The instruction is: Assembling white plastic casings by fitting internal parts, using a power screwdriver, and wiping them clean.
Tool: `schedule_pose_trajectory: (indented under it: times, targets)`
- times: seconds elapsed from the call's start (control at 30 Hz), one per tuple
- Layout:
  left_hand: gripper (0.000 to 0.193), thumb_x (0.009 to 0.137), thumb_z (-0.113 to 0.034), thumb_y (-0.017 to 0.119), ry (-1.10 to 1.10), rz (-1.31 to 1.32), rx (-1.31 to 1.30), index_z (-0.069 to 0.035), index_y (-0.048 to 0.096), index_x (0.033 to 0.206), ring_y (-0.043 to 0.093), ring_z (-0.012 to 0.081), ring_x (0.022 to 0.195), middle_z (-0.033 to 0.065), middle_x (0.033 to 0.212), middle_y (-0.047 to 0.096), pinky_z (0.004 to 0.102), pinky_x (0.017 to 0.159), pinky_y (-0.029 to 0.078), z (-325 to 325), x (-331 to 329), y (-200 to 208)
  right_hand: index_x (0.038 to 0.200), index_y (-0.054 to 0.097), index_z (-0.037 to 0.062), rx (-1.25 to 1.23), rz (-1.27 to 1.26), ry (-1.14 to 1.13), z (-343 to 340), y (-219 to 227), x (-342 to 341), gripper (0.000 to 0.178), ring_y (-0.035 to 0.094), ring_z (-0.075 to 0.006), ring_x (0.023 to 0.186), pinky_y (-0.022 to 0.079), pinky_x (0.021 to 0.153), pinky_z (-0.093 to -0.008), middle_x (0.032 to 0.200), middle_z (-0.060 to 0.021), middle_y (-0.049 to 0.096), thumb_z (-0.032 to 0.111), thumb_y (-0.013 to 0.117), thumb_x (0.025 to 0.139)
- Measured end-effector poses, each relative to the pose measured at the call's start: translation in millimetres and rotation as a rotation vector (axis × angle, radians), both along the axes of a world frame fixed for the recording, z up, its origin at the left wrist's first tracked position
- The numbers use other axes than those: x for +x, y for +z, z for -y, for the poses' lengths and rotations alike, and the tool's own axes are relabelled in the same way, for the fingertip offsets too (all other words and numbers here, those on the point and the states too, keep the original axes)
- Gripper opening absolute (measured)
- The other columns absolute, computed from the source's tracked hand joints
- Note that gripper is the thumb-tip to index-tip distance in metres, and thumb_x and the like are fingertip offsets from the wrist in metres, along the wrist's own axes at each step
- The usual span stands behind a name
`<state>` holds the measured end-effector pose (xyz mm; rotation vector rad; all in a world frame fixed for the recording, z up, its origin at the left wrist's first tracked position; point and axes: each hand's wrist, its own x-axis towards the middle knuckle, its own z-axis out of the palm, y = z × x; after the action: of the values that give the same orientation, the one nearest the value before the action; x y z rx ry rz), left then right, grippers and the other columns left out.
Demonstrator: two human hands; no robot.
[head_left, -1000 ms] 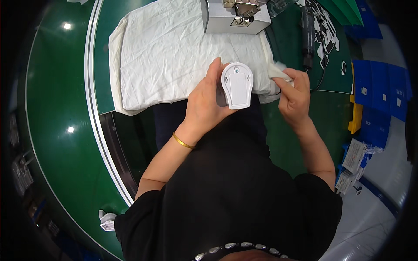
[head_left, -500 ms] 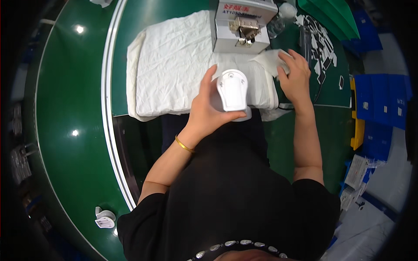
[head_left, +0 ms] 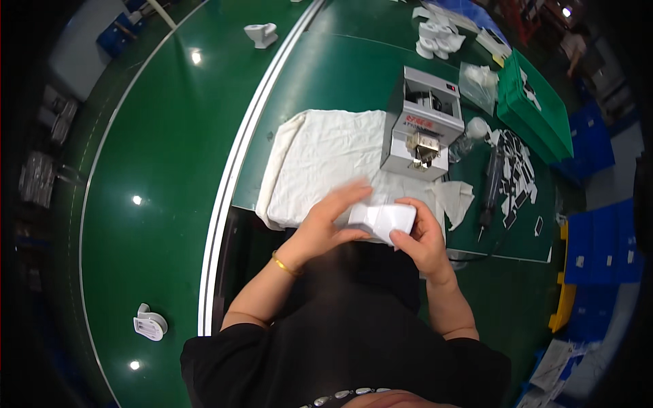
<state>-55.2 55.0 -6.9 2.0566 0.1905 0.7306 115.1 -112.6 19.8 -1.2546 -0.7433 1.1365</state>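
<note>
A person's right hand (head_left: 423, 238) is gripping a white moulded plastic housing (head_left: 386, 220), fingers and thumb closing on its 3 o'clock end, above the near edge of a creased white cloth pad (head_left: 326, 163). At the housing's 9 o'clock end, the left hand (head_left: 333, 219) is spreading wide, its fingers blurring; whether its thumb is touching the housing, one cannot tell.

From the housing, a grey bench machine (head_left: 398, 139) with a metal fixture is standing at 1 o'clock. A crumpled pale rag (head_left: 454, 200) is lying between 2 and 3 o'clock, and beyond it are lying a black electric screwdriver (head_left: 490, 180) and scattered black-and-white pieces (head_left: 522, 170). A green crate (head_left: 547, 132) is sitting farther off at 2 o'clock. Toilet-shaped white pieces are resting on the green surface: one (head_left: 260, 34) at 11 o'clock, another (head_left: 149, 323) at 8.
</note>
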Motion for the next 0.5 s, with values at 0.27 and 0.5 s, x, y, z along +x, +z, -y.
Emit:
schedule_pose_trajectory:
  times: [0.27,0.5]
  targets:
    - [0.035,0.081,-0.010,0.075,0.931,0.217,-0.059,-0.001,0.054,0.107,0.056,0.0135,0.078,0.0066,0.091,0.060,0.0281,0.069,0.048,-146,-76,-9,0.144,0.040,0.0001,0.213,0.175,0.023,-16,-8,-6,0.059,0.064,-0.0154,0.097,0.051,0.087,-0.0279,0.114,-0.0112,0.064,0.003,0.068,0.091]
    - [0.054,0.074,-0.032,0.085,1.198,-0.212,-0.053,0.002,0.059,0.107,0.064,0.0267,0.091,0.0160,0.100,0.066,0.0356,0.082,0.050,-246,-159,-62,0.129,0.056,-0.0016,0.117,0.155,0.038,-8,-17,-9,0.038,0.063,-0.0118,0.094,0.050,0.086,-0.0259,0.102,-0.0073,0.067,0.002,0.066,0.092]
